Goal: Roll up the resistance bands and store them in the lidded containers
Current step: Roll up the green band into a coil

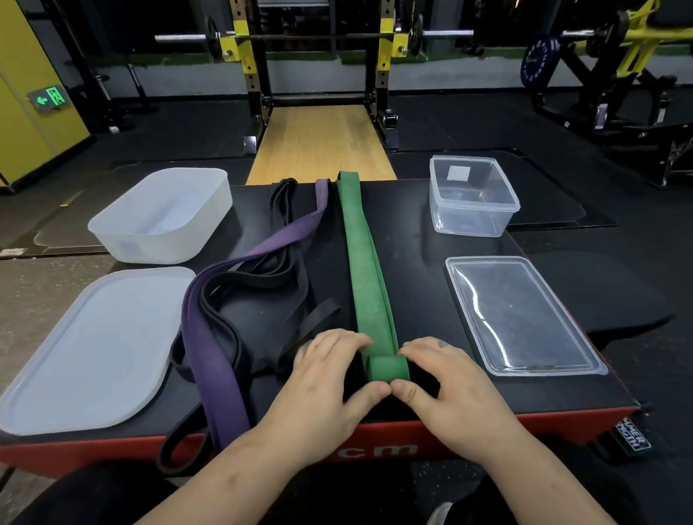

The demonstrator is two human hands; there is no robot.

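A green resistance band (366, 271) lies straight down the middle of the black box top, its near end folded into a small roll. My left hand (329, 383) and my right hand (446, 387) pinch that roll from either side, thumbs meeting under it. A purple band (208, 336) and thin black bands (273, 275) lie tangled to the left. A frosted white container (162, 216) sits far left with its lid (86, 351) in front. A clear container (473, 196) sits far right, its clear lid (520, 315) nearer me.
The bands and tubs rest on a black-topped plyo box with a red front edge (488, 424). Beyond it stand a squat rack (317, 45) with a wooden platform and other gym machines at right. Dark rubber floor surrounds the box.
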